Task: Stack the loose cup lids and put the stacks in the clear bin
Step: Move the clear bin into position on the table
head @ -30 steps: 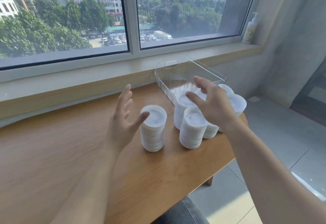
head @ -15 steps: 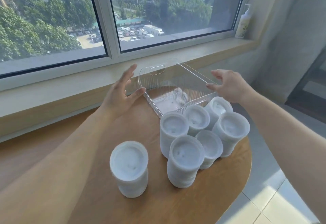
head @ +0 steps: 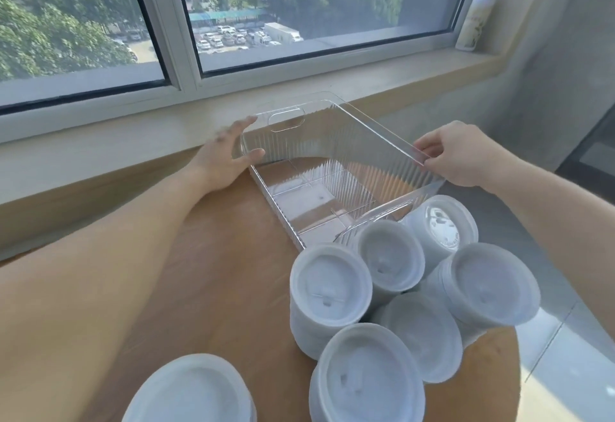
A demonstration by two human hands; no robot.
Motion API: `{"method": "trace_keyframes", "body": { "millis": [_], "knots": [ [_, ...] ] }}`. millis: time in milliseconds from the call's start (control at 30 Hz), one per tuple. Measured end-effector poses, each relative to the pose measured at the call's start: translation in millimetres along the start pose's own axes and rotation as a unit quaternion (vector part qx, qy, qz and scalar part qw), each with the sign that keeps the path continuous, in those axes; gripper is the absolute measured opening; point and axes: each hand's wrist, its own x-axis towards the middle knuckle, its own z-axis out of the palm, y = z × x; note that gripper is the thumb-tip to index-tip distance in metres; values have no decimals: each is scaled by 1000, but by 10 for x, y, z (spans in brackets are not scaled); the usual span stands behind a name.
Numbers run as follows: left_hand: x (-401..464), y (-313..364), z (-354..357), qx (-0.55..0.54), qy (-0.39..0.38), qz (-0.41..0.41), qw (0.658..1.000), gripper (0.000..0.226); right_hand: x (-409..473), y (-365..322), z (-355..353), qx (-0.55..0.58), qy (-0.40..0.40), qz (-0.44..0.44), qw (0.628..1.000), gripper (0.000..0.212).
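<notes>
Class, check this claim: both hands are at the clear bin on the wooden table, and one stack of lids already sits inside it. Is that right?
Not quite. The head view shows the clear bin holding no lids; every lid stack stands outside it on the wooden table. The left hand and right hand are at the bin.

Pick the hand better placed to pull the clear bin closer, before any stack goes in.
Right. The right hand already pinches the clear bin rim on its right wall. The left hand is open, fingers spread beside the left wall, gripping nothing.

Single head-worn view, forward and down, close over the table.
</notes>
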Motion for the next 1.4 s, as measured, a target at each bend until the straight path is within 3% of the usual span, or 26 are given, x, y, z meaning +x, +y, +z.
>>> {"method": "trace_keyframes", "body": {
  "millis": [100, 467, 600, 1133, 1267, 1400],
  "knots": [
    [163, -32, -15, 6, 15, 5, 1000, 68, 24, -5, 67, 47, 25, -21, 998, 22],
    [140, -229, -114, 10, 26, -46, 999, 55, 112, -142, 131, 125, 11, -43, 991, 26],
    [24, -294, -150, 4, 30, -40, 999, 55, 79, -182, 129, 127, 3, -48, 991, 35],
    [-536, -472, -335, 24, 65, -37, 997, 53, 28, -377, 244, 113, 12, -49, 992, 40],
    [-679, -463, -383, 12, 63, -31, 997, 36, 32, -410, 270, 116, 13, -54, 992, 43],
    [-812, -426, -443, 7, 62, -31, 998, 34, 41, -452, 301, 106, 22, -63, 992, 47]
  ]
}}
